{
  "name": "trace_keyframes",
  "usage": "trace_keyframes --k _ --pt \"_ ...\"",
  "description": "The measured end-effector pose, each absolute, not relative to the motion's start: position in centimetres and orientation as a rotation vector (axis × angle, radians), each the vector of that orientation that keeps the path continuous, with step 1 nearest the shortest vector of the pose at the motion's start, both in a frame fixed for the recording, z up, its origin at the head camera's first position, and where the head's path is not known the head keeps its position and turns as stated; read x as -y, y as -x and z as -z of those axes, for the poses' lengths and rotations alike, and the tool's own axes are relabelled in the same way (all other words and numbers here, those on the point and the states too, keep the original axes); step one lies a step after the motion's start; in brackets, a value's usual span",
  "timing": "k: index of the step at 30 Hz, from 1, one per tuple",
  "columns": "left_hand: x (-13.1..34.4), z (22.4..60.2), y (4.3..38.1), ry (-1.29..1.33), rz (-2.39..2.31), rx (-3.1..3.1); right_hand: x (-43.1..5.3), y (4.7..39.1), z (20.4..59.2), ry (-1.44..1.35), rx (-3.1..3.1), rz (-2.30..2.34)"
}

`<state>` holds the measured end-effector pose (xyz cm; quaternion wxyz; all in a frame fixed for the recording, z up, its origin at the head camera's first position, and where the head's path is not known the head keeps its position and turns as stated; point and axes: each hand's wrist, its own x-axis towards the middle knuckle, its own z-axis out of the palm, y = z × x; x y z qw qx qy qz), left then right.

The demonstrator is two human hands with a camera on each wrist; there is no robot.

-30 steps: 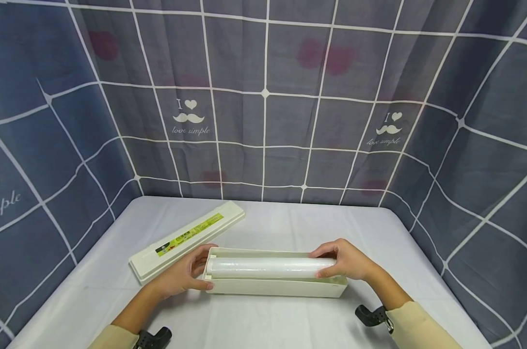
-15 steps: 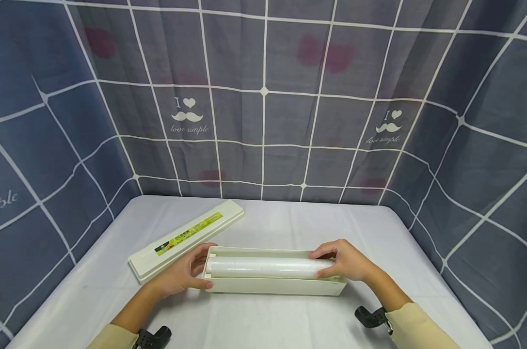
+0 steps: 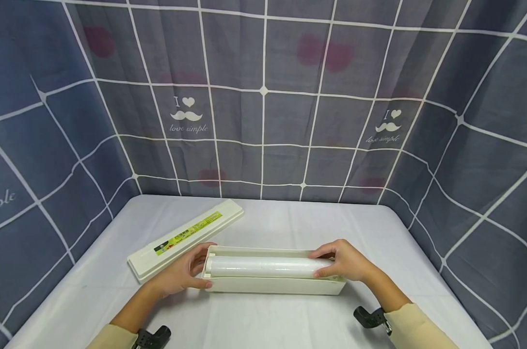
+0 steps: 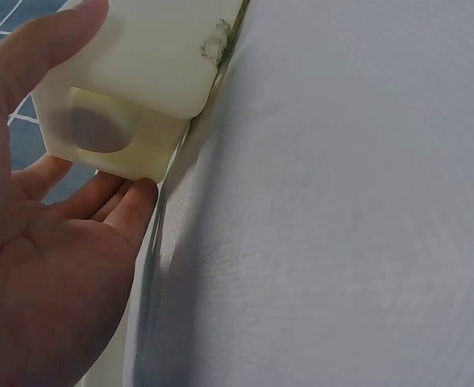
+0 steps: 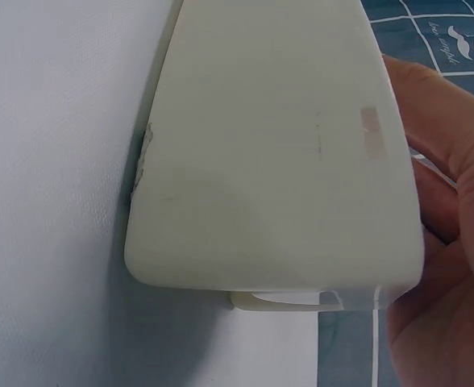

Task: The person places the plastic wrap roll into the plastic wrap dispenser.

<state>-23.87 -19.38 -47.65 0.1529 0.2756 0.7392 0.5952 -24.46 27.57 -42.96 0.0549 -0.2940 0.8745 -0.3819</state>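
White roll in box | lid label: unreadable | backdrop: "love simple"

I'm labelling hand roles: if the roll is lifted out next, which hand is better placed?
The right hand, I'd judge: its thumb and fingers straddle the roll near its right end. The left hand grips the left end of the box, so it seems better suited to steadying.
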Motion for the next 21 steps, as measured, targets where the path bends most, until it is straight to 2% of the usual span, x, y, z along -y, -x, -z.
trace_keyframes --k 21 --pt "19.36 47.66 23.85 -0.765 -1.703 -2.117 -27.55 24.38 43.13 0.899 -2.711 1.055"
